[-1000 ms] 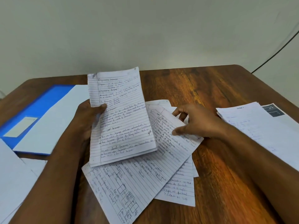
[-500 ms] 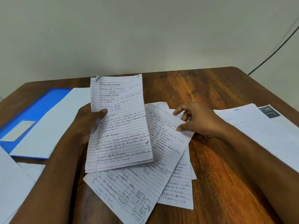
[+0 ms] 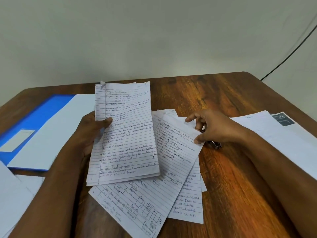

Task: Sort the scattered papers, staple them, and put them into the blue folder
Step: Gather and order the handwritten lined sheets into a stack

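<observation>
Nearest the camera, loose sheets (image 3: 173,200) lie fanned and overlapping on the table (image 3: 231,177) — lined, handwritten, one with box diagrams at the near end. At the near left edge more white paper (image 3: 12,200) lies flat, its writing not visible.

Left hand (image 3: 89,134) holds a stack (image 3: 127,133) of lined pages upright and tilted a bit, thumb curled over the stack's left edge, fingers hidden behind. The stack's lower end hangs over the fanned sheets.

Right hand (image 3: 214,127) pinches the right edge of the top sheet (image 3: 176,146) between thumb and fingers, index finger stretched out toward the left. A small metal object (image 3: 216,144) shows just under the hand, on the table; too hidden to tell what it is.

Further left, the folder (image 3: 34,117) lies on the table — blue, with a pale label, and a white sheet (image 3: 51,133) over its right part. At right, printed pages (image 3: 283,143) lie on the table edge, partly under the right forearm. A black cable (image 3: 291,52) runs down the wall behind.
</observation>
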The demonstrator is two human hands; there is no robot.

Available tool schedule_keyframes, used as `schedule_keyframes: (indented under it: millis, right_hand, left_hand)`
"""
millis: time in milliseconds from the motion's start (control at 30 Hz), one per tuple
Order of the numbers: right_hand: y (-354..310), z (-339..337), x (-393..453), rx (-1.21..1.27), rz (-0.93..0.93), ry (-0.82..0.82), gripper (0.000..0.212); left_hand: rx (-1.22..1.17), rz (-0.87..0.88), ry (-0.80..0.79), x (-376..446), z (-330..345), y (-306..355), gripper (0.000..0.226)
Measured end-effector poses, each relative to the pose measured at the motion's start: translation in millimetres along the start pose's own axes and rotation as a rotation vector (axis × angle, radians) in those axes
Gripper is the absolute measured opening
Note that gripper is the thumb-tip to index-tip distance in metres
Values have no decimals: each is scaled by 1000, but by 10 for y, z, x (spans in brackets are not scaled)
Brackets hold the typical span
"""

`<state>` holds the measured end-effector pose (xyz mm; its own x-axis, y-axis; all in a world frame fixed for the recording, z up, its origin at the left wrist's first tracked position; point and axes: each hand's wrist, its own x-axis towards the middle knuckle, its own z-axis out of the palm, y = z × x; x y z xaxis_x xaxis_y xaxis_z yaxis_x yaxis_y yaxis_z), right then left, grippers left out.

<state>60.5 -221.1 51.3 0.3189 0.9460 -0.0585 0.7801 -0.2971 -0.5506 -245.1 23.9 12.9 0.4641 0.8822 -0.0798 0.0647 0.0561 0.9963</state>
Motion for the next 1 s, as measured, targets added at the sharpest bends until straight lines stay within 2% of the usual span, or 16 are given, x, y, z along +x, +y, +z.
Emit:
schedule_keyframes:
  millis: [100,333,500,667,833,933,1000]
  right_hand:
    - [26,31,25,36,-27,61,73]
    - [69,16,32,-59,-80,-84,98]
    - [77,-4,28,-37,-91,-86,95]
    - [90,42,49,4,-86,12,78]
    - [50,144,66,74,-62,97,48]
    - [45,173,89,209,-55,163,20]
    - [18,178,86,377,-14,225,10]
  left_hand:
    - [12,-8,-6,-14,25,18,37]
    - [16,-3,-15,-21,29,8,38]
    - [8,-2,-35,-2,22,-10,39]
    - [14,-2,-63,-8,48,-19,36]
    - [5,-20,-66,-26,74,-8,33]
    - [-1,-7,-82,-34,81,-3,31]
    - [-8,-1,-89,-30,90,-12,35]
